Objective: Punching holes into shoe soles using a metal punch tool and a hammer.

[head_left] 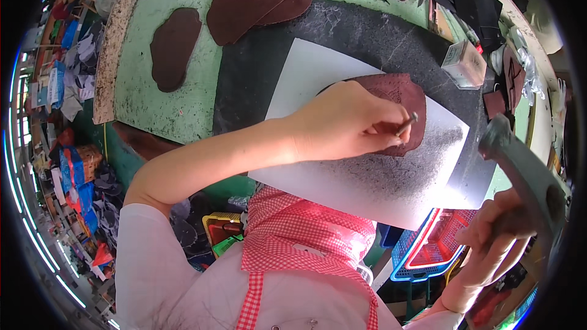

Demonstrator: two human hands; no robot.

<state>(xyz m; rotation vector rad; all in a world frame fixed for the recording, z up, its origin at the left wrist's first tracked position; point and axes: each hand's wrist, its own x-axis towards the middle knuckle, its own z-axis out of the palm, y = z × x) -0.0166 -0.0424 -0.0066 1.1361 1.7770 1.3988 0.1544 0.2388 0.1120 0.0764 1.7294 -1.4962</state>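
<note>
Green-topped workbench: remotely, I see left hand pinching thin metal rod over maroon leather piece, right hand clasping curved grey metal hammer; likely punching, next blow needs rod steady.

Room is opening over the white sheet between the left hand and the raised hammer; the left forearm is barring the left side, and a small box is standing beyond, toward the right.
</note>
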